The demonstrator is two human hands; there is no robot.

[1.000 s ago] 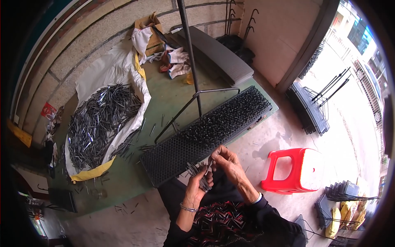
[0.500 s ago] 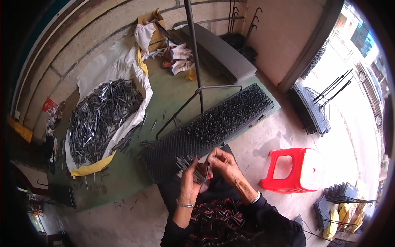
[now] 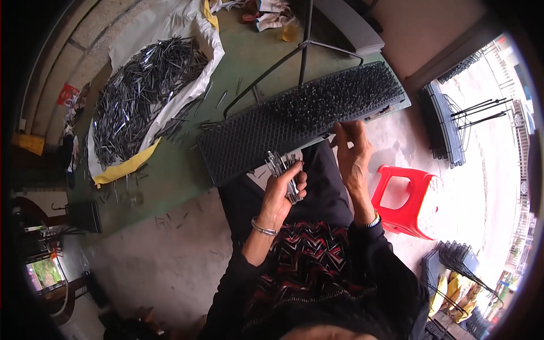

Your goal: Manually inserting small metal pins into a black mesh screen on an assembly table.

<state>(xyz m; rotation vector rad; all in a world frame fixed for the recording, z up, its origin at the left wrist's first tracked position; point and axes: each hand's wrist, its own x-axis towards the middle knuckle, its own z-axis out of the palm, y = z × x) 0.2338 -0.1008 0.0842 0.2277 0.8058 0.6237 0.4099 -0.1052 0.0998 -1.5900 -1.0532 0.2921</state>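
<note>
Several thin metal pins [image 3: 283,170] sit bunched in the left hand [image 3: 281,192], fingers curled tight around them, over the lap. Right hand [image 3: 352,156], fingers pinched together, touches the black spiky board [image 3: 294,122]. Loose grip could spill pins; spikes might prick.

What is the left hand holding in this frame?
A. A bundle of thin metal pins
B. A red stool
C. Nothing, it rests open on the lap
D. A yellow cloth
A: the left hand is closed around a bundle of pins over the lap, while the right hand reaches to the near edge of the black tray; the red stool stands untouched at the right.
</note>
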